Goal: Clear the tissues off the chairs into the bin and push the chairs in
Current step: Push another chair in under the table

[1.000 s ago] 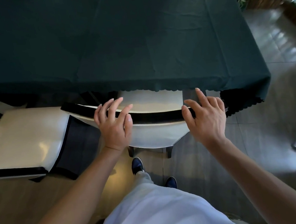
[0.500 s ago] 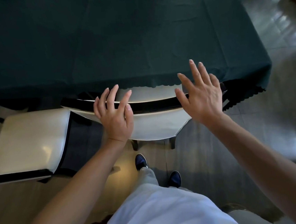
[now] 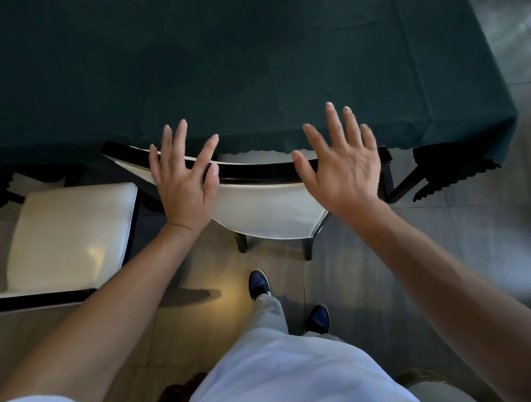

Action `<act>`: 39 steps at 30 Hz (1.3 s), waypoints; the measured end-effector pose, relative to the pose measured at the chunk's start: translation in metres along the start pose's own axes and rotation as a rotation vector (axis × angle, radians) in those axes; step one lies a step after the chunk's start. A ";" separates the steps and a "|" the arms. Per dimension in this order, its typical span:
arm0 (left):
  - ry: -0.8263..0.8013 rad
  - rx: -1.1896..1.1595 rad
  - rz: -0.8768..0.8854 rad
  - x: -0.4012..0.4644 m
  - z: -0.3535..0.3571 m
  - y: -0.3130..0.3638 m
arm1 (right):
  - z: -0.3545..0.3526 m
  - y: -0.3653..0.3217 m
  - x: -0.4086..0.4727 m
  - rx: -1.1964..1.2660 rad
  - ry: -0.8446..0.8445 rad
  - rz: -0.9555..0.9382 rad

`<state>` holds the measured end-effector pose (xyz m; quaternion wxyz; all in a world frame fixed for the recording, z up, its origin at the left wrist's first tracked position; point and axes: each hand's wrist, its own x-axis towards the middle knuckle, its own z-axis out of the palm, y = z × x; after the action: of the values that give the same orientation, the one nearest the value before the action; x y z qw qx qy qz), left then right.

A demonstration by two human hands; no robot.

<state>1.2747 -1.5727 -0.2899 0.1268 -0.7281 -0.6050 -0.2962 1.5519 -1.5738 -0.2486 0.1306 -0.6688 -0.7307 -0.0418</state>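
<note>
1. Chair [image 3: 268, 207] in front of me sits pushed in at the table [image 3: 244, 57], its white seat mostly hidden under the dark green tablecloth [image 3: 443, 109] and only a thin strip of it showing past the scalloped hem.
2. Its black top rail [image 3: 255, 171] curves between my two hands, and the white padded back faces me below it.
3. My left hand [image 3: 184, 182] is spread flat with the fingers apart, over the left end of the rail; the thumb lies against the rail, but I cannot tell whether the palm presses on it.
4. My right hand [image 3: 342, 167] is spread wide too, fingers splayed and gripping nothing, over the right end of the rail; I cannot tell whether it touches the rail.
5. Both forearms reach forward from the bottom corners of the view.
6. A second chair [image 3: 73, 235] stands just to the left, its white seat out from under the cloth and its dark back rail along the near edge.
7. No tissue shows on either visible seat, and the bin is out of view.
8. My dark blue shoes [image 3: 259, 282] stand on the grey tiled floor [image 3: 456, 247] just behind the pushed-in chair's rear legs.
</note>
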 end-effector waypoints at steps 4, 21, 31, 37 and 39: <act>-0.086 0.088 0.167 0.022 -0.001 0.015 | -0.002 0.032 0.015 -0.024 0.026 -0.004; -0.188 0.063 0.211 0.024 0.007 0.098 | -0.032 0.119 0.013 -0.063 -0.114 0.030; -0.062 0.020 0.228 0.017 0.004 0.088 | -0.030 0.111 -0.032 -0.011 0.002 0.077; -0.118 0.021 0.219 0.031 0.013 0.068 | -0.020 0.111 -0.010 -0.045 0.006 0.124; -0.082 0.035 0.202 0.028 0.017 0.042 | -0.015 0.114 -0.002 -0.031 0.063 0.126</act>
<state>1.3226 -1.5506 -0.2797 0.1437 -0.7946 -0.5383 -0.2411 1.6663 -1.5682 -0.2473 0.1454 -0.7136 -0.6821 -0.0658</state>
